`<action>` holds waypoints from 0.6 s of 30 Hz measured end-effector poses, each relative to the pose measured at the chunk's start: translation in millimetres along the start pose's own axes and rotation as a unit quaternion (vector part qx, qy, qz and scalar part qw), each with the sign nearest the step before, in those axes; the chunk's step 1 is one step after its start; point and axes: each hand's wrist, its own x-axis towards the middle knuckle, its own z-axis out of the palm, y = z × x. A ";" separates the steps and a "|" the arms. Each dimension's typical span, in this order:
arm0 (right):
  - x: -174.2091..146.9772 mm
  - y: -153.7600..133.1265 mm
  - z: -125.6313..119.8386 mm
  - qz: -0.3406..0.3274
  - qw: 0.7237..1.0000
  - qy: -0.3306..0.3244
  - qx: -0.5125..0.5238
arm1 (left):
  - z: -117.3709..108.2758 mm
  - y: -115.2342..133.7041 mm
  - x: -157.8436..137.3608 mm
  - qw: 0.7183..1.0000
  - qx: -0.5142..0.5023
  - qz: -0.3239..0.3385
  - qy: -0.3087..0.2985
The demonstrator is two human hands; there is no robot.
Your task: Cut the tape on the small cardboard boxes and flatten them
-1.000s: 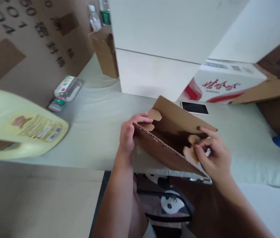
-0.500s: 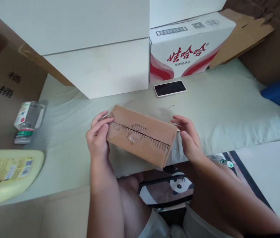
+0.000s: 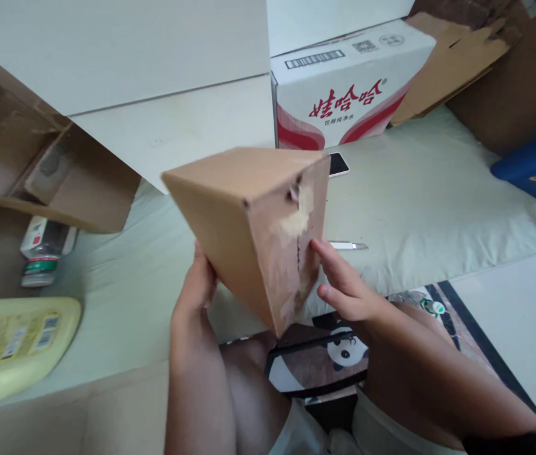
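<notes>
A brown cardboard box (image 3: 211, 215) is tilted up above the pale green cloth, one corner pointing down at me. Its narrow end, turned to the right, has torn paper and a pale scraped patch. My left hand (image 3: 196, 284) grips it from the lower left, with the fingers partly hidden behind it. My right hand (image 3: 346, 284) is open, the index fingertip resting on the torn end and the thumb apart from it. Just past that hand, a slim knife (image 3: 349, 245) with a metal tip lies on the cloth, its other end hidden. Behind the box, a phone (image 3: 339, 164) shows only partly.
White cartons (image 3: 168, 133) and a red-and-white carton (image 3: 344, 104) stand at the back. An open brown carton (image 3: 97, 183), a clear bottle (image 3: 43, 253) and a yellow jug (image 3: 21, 341) are at left. A blue object (image 3: 533, 167) sits at far right. A panda-printed item (image 3: 344, 351) lies below.
The cardboard box has been lifted and turned, so its torn end now faces right. My right hand has moved onto that end. The knife has come into view, and the phone is now partly covered.
</notes>
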 end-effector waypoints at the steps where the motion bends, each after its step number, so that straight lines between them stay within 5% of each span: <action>1: -1.0 -0.6 -0.6 0.005 1.000 0.014 0.009 | -1.2 -1.8 -2.9 0.997 0.040 -0.052 -0.032; 3: -1.3 -1.9 -3.0 0.026 0.998 0.049 0.032 | -5.1 -4.5 -5.6 0.976 0.099 -0.161 -0.107; 5: 0.4 -3.1 -5.7 0.056 0.995 0.072 0.043 | -8.1 -5.3 -3.3 0.957 0.133 -0.190 -0.176; 7: 3.3 -3.5 -6.4 0.072 0.994 0.066 0.041 | -8.4 -4.6 3.1 0.968 0.128 -0.136 -0.167; 10: 8.0 -3.2 -1.9 0.060 0.997 0.002 0.046 | -4.9 -2.7 13.4 1.000 0.019 0.013 -0.003; 12: 10.2 -3.6 3.0 0.039 0.996 -0.050 0.059 | -2.3 -0.9 16.1 0.986 -0.090 0.122 0.063; 15: 12.5 -5.0 6.2 0.001 0.991 -0.111 0.070 | 0.1 2.4 12.5 0.963 -0.151 0.223 0.031; 18: 14.3 -3.0 1.4 0.016 0.995 -0.096 0.027 | 0.0 4.8 7.5 0.974 -0.076 0.215 -0.012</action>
